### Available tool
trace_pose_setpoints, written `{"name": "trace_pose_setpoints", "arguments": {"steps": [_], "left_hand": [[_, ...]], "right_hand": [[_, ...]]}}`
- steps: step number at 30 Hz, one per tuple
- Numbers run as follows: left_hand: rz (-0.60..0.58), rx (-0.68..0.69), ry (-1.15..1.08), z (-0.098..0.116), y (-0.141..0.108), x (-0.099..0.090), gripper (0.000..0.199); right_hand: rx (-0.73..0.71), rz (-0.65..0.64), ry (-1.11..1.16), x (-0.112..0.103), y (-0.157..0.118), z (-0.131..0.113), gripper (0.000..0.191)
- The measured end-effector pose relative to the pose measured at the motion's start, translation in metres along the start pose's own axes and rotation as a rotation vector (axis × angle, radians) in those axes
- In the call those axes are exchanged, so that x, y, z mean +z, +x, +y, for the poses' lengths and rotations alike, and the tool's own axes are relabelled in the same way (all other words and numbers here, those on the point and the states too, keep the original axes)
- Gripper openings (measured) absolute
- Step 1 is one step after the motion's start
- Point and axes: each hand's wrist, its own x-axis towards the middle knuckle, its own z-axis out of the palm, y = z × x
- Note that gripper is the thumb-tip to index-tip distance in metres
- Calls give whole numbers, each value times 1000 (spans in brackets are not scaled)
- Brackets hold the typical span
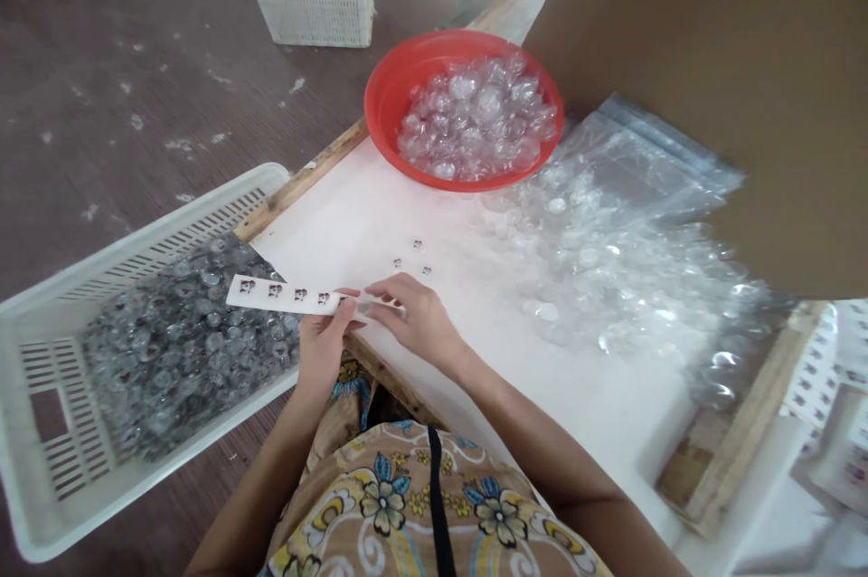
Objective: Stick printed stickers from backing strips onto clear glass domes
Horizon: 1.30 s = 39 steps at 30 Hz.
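Head view, left of centre in the frame: the left hand [320, 344] pinches a printed strip [286, 296] near its right end. The right hand [421, 322] meets it there, fingertips close together (whether they grip anything, I can't tell). Three small printed pieces [417, 244] lie just above, on the white tabletop [325, 220]. A red basin [385, 102] of clear pieces [488, 102] sits upper centre; a white crate [17, 432] of small domes [203, 346] fills the lower left.

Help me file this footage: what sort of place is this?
Probably an assembly workshop: a lower white crate and red basin hold many clear pieces, and the left hand holds a printed strip.
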Motion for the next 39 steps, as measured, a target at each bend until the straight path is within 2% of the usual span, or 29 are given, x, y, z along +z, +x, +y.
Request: {"name": "trace_pose_setpoints", "arguments": {"steps": [4, 8, 12, 16, 18, 20, 22, 23, 25, 27, 29, 35, 39], "left_hand": [[-33, 23, 22, -7, -3, 1, 39], [-87, -10, -44, -11, -4, -1, 51], [-131, -1, -6, -12, -7, 4, 54], [-140, -24, -38, -12, -9, 10, 52], [-136, -58, -90, -10, -8, 10, 52], [-106, -79, -140, -6, -4, 6, 52], [-43, -72, -169, -1, 1, 0, 51], [-3, -57, -175, 3, 5, -4, 51], [73, -20, -182, 9, 11, -13, 49], [113, 2, -195, 14, 16, -20, 48], [129, 15, -212, 17, 20, -26, 47], [148, 33, -235, 21, 22, -32, 48], [142, 24, -226, 20, 20, -29, 49]], "right_hand": [[-25, 45, -18, 11, -4, -4, 9], [1, 23, 68, 10, -4, -2, 15], [52, 12, 136, 12, -1, -7, 15], [17, 119, 114, 17, -1, -15, 12], [3, 196, 141, 13, -1, -15, 10], [53, 279, 211, 1, -2, -8, 7], [168, 330, 264, -15, -5, 3, 5], [231, 323, 267, -22, -9, 10, 6], [333, 220, 227, -33, -18, 24, 9], [391, 77, 175, -35, -30, 35, 10], [424, -6, 129, -31, -40, 40, 10], [436, -52, 12, -19, -46, 38, 7], [385, -77, -108, -14, -48, 35, 7]]}}
